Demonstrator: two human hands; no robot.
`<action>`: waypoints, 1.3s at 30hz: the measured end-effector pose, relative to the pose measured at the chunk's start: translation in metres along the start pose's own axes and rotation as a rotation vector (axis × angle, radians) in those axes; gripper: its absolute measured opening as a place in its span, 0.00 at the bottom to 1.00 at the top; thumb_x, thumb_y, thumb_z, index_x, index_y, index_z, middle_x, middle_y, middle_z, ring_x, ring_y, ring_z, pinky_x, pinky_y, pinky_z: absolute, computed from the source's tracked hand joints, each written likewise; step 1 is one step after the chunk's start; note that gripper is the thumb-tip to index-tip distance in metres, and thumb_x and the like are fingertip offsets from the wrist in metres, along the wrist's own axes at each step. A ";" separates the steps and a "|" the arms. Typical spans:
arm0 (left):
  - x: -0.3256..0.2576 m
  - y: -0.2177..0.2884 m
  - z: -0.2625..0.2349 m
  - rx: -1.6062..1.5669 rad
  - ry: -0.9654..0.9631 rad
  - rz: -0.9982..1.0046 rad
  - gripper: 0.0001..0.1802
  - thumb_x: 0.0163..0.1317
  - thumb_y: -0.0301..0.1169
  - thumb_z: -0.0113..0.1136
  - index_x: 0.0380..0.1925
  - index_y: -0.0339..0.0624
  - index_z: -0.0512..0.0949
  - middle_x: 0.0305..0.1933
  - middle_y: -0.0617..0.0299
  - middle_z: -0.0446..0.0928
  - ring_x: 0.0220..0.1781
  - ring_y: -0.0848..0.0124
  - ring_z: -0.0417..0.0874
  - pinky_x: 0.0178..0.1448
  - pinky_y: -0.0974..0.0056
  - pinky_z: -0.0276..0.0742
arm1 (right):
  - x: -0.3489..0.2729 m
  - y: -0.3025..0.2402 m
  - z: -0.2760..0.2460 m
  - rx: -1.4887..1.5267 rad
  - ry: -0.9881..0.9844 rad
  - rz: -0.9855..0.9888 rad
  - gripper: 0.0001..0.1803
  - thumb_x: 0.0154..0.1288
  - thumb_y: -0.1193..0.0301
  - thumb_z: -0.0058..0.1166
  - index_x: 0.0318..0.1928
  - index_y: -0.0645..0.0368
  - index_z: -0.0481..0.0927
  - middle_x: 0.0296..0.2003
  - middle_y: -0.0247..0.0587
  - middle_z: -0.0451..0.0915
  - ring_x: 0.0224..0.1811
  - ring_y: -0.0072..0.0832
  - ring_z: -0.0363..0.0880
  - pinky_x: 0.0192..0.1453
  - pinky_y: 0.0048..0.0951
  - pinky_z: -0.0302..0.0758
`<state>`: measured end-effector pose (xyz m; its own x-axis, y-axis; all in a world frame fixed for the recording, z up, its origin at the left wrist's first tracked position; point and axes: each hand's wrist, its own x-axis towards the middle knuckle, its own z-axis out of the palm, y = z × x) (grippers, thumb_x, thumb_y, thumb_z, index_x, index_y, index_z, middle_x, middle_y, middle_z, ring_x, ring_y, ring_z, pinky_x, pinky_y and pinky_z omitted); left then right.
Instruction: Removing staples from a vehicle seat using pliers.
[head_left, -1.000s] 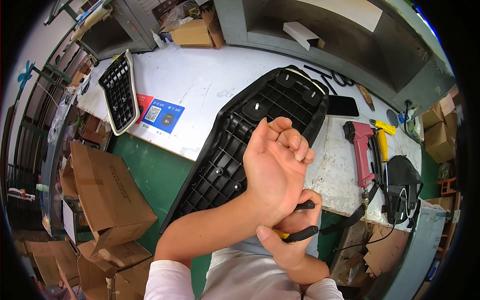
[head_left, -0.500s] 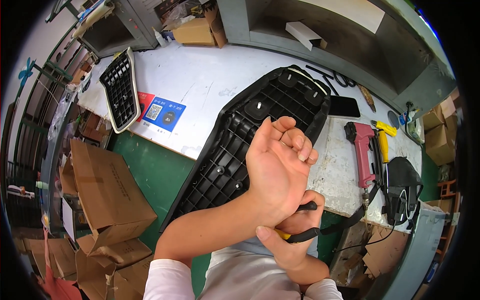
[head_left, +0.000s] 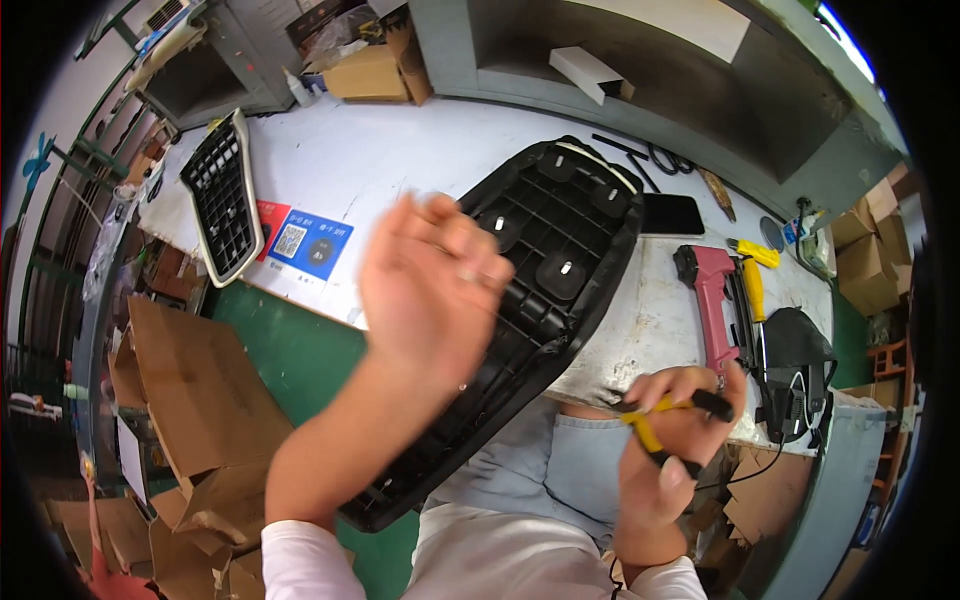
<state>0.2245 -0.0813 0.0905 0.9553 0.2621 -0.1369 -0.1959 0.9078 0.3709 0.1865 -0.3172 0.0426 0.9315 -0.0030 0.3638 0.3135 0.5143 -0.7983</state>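
Observation:
A long black seat, seemingly for a motorcycle (head_left: 540,215), lies underside up, slanting across the bench's front edge. Its ribbed plastic base has several metal studs, and dark covering wraps its rim. Above its middle, my left hand (head_left: 430,290) is raised with the palm turned up. Motion blurs it; its fingers curl loosely apart and nothing shows in it. To the right of the seat, at the bench edge, my right hand (head_left: 668,430) grips pliers (head_left: 645,432) with yellow and black handles. Their jaws point left, and their handles are spread apart.
On the right of the white bench (head_left: 400,140) lie a pink staple gun (head_left: 712,305), a yellow-handled screwdriver (head_left: 753,290), a phone (head_left: 672,214) and a black pouch (head_left: 795,360). A ribbed panel (head_left: 225,200) and printed cards (head_left: 310,243) are left. Cardboard boxes (head_left: 195,370) stand lower left.
My hands have separated: the left moved left and up, while the right moved right with the pliers, which now show clearly. The seat shifted slightly in view.

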 end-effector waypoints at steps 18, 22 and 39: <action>0.054 0.057 -0.090 0.978 -0.141 -0.416 0.51 0.60 0.35 0.73 0.80 0.43 0.57 0.67 0.49 0.74 0.65 0.63 0.79 0.68 0.61 0.77 | -0.012 -0.082 -0.121 -1.393 -0.196 0.182 0.34 0.43 0.64 0.83 0.50 0.67 0.83 0.43 0.49 0.86 0.44 0.38 0.86 0.48 0.34 0.80; 0.042 0.062 -0.081 1.207 -0.276 -0.141 0.52 0.60 0.33 0.73 0.82 0.46 0.55 0.71 0.49 0.72 0.65 0.60 0.79 0.69 0.59 0.76 | -0.003 -0.087 -0.131 -1.517 -0.409 -0.028 0.33 0.48 0.63 0.79 0.55 0.66 0.85 0.42 0.50 0.86 0.41 0.41 0.85 0.46 0.37 0.80; -0.017 0.031 0.015 2.224 -0.811 0.320 0.54 0.54 0.50 0.74 0.79 0.45 0.60 0.83 0.33 0.50 0.83 0.35 0.54 0.81 0.45 0.57 | -0.034 -0.071 -0.130 -1.642 -0.717 0.485 0.35 0.68 0.73 0.60 0.71 0.70 0.63 0.45 0.58 0.76 0.47 0.52 0.78 0.55 0.42 0.78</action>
<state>0.2053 -0.0623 0.1184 0.9236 -0.3580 0.1373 -0.3822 -0.8314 0.4033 0.1569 -0.4651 0.0242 0.8739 0.4161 -0.2513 0.3269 -0.8857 -0.3297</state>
